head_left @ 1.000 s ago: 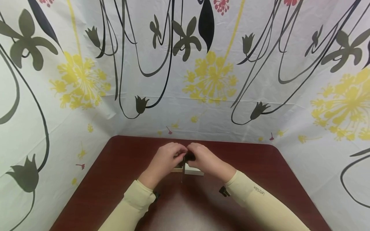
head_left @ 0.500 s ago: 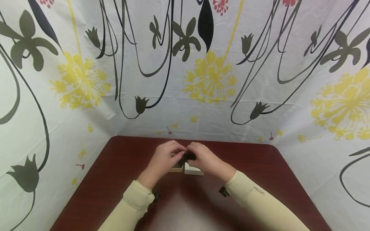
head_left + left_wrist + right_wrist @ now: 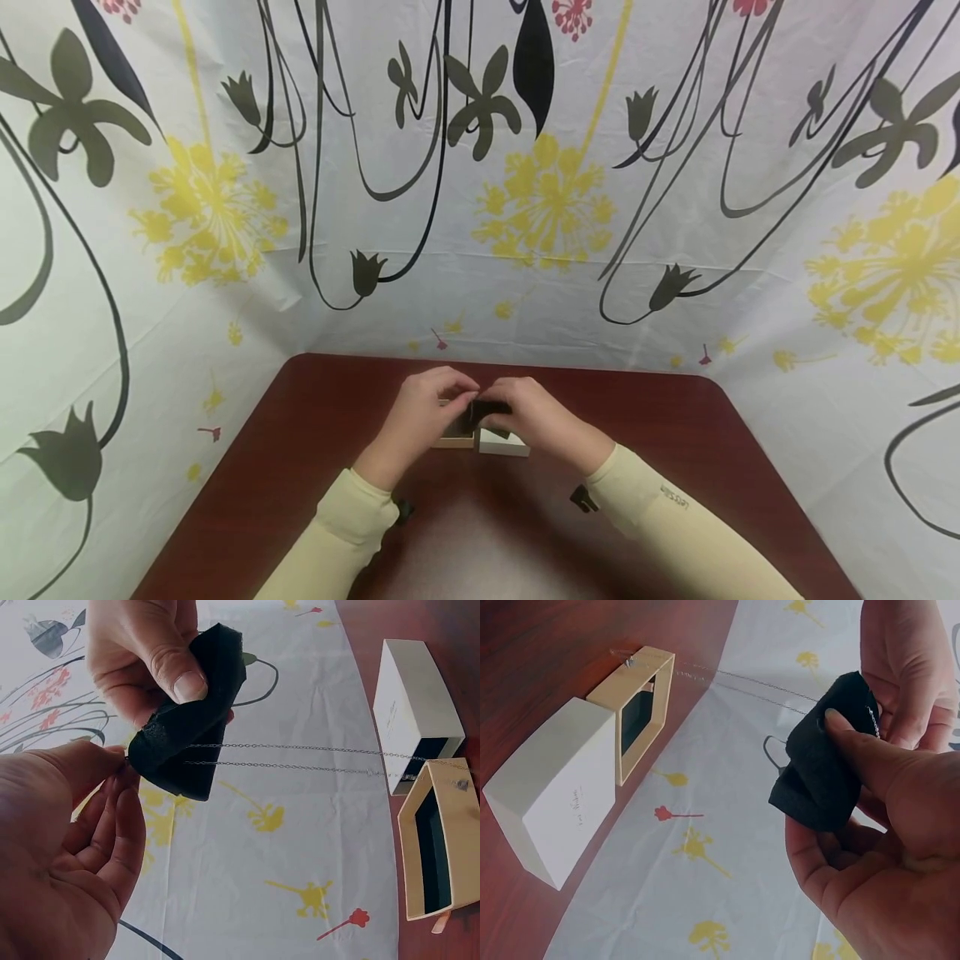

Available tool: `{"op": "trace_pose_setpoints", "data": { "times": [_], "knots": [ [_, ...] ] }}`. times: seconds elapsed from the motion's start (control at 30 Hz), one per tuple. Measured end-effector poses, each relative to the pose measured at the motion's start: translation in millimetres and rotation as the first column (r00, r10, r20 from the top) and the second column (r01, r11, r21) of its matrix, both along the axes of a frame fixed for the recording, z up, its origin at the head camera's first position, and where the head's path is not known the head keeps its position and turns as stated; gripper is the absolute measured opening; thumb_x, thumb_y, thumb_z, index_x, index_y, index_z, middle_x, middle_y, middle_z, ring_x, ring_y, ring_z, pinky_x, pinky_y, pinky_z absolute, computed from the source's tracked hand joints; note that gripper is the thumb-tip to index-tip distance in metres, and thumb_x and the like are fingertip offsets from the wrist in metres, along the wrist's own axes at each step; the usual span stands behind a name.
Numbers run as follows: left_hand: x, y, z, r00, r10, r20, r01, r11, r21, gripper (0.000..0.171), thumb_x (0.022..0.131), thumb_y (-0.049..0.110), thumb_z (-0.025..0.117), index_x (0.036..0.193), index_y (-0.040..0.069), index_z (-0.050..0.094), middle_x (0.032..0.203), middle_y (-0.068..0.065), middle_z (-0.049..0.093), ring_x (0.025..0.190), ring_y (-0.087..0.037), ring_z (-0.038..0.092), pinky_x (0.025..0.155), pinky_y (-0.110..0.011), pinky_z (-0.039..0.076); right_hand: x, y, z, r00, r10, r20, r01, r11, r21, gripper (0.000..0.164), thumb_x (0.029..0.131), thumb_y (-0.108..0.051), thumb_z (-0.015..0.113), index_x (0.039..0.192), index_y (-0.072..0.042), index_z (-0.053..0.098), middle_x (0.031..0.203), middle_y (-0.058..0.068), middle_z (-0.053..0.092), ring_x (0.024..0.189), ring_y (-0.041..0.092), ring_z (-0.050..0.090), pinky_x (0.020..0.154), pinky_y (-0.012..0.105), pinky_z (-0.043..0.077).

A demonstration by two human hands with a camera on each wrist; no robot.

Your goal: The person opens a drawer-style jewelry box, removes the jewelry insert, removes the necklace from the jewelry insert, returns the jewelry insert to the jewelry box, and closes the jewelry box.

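My right hand (image 3: 536, 417) grips a black velvety pad (image 3: 821, 765), folded over, with the thumb on its face. The fingertips of my left hand (image 3: 82, 832) pinch a thin silver necklace (image 3: 300, 749) at the pad's edge. Two strands of its chain run from the pad and hang down, with a small pendant (image 3: 460, 785) at the lower end, in front of the open box as the left wrist view sees it. Below the hands stand a tan open box (image 3: 622, 761) with a dark inside and, beside it, a white box lid (image 3: 562, 787) with small lettering.
Both box parts stand on a dark red table (image 3: 637, 442). A white flower-printed cloth (image 3: 555, 317) hangs behind and at both sides. An orange ribbon tab (image 3: 441, 922) sticks out of the tan box.
My left hand has shifted slightly left, a little away from the right hand. More of the black pad shows between them. The chain strand that hung below the hands no longer shows clearly in the head view.
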State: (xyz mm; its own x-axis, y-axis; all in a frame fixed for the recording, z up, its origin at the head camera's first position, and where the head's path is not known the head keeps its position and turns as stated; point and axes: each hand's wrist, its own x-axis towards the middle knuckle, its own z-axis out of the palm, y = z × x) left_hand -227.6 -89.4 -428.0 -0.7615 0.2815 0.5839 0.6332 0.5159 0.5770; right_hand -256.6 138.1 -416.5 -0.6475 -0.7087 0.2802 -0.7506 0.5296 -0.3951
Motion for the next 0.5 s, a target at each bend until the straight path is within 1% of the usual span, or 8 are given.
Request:
{"op": "trace_pose_setpoints", "data": {
  "times": [0.37, 0.5],
  "knots": [
    [-0.1, -0.3, 0.1, 1.0, 0.018, 0.018, -0.018, 1.0, -0.008, 0.012, 0.097, 0.006, 0.086, 0.106, 0.014, 0.084, 0.105, 0.004, 0.079, 0.097, -0.013, 0.076, 0.085, -0.032, 0.065, -1.0, 0.1, -1.8, 0.999, 0.02, 0.036, -0.019, 1.0, -0.004, 0.021, 0.097, -0.013, 0.087, 0.117, -0.008, 0.084, 0.104, -0.002, 0.076, 0.093, 0.011, 0.07, 0.076, 0.028, 0.058],
    [0.1, -1.2, -0.1, 1.0, 0.022, 0.022, -0.021, 1.0, -0.005, 0.013, 0.097, 0.006, 0.086, 0.107, 0.014, 0.084, 0.106, 0.004, 0.079, 0.097, -0.013, 0.076, 0.085, -0.033, 0.065, -1.7, -0.2, -3.3, 0.999, 0.024, 0.032, -0.023, 1.0, -0.009, 0.019, 0.097, -0.015, 0.087, 0.115, -0.008, 0.084, 0.1, -0.004, 0.074, 0.089, 0.009, 0.067, 0.073, 0.027, 0.057]
  ]
}}
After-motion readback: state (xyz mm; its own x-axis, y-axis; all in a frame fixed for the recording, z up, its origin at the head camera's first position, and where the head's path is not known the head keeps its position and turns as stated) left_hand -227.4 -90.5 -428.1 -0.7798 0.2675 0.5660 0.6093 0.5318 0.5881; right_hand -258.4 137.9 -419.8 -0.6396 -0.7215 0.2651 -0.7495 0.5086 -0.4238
